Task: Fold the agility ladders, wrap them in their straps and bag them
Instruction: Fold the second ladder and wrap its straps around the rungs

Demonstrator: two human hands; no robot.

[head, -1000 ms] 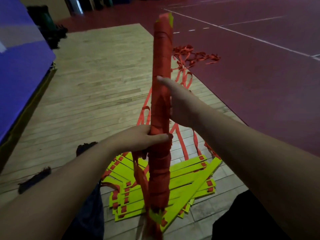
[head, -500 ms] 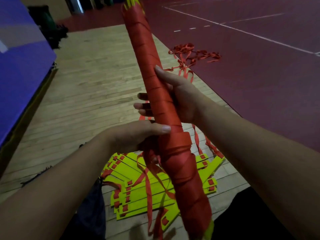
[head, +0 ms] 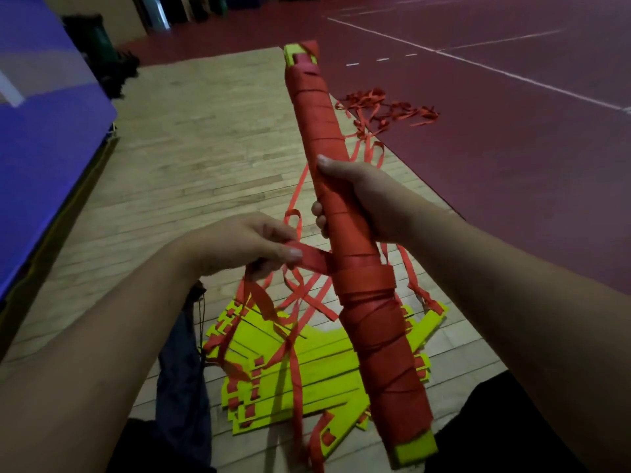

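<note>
Leftmost: blue mat (head: 41, 148) along the frame edge, standing on the wooden floor (head: 205, 148). Dark bins (head: 92, 39) lie beyond it, too dim to read any detail.

Dark blue bag (head: 181, 370) lies crumpled on the wood under the left forearm, with a cord visible at its top. It sits just beside the loose ladder's left edge.

Left hand (head: 246, 247): thumb and fingers pinch a flat red strap (head: 312, 261). The strap runs taut to the right and joins the winding on the bundle. More strap hangs in loops below this hand.

On the floor beneath both hands: second ladder (head: 307, 367), its yellow-green rungs fanned in a rough pile. Red webbing is threaded through the rung slots and trails over the pile. This ladder is not wrapped.

Centre: wrapped ladder bundle (head: 317, 121), held in the air and tilted, far end high, near end low and to the right. Red strap covers nearly its whole length, and yellow-green rung ends show at both tips. The turns are neat on the upper half, crossed and bulkier on the lower half.

Right hand (head: 368, 203): fingers curled round the middle of the bundle, thumb laid along its upper face. Its fingertips (head: 317, 213) show on the bundle's left side.

Right of the bundle: tangle of red straps (head: 386, 109) lying where the wood meets the red court floor (head: 512, 148). White lines cross the court.
</note>
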